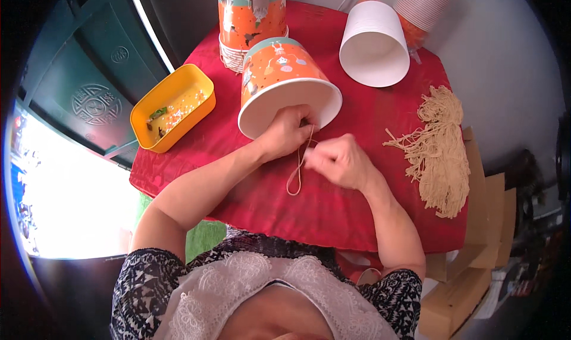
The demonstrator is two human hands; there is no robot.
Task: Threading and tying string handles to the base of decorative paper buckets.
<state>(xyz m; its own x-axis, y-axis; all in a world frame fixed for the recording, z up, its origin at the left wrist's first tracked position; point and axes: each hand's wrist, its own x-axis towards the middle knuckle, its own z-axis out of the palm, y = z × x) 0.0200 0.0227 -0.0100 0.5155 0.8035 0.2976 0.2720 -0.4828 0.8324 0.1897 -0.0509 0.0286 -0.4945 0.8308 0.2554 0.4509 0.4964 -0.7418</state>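
Observation:
An orange paper bucket with a green band and printed figures lies tilted on the red table, its white open mouth facing me. My left hand is at the lower rim, its fingers partly inside the mouth and closed on a thin tan cord. Just to the right, my right hand is closed, thumb and fingers pinched on the same cord; its fingertips are slightly blurred. A loop of the cord hangs below both hands. Whether the cord passes through the bucket's wall is hidden by my left hand.
Stacked orange buckets stand behind. A white bucket lies at the back right, beside a tall nested stack. Left is a yellow tray with small bits; right, a bundle of tan cords. Cardboard boxes stand beyond the red-covered table.

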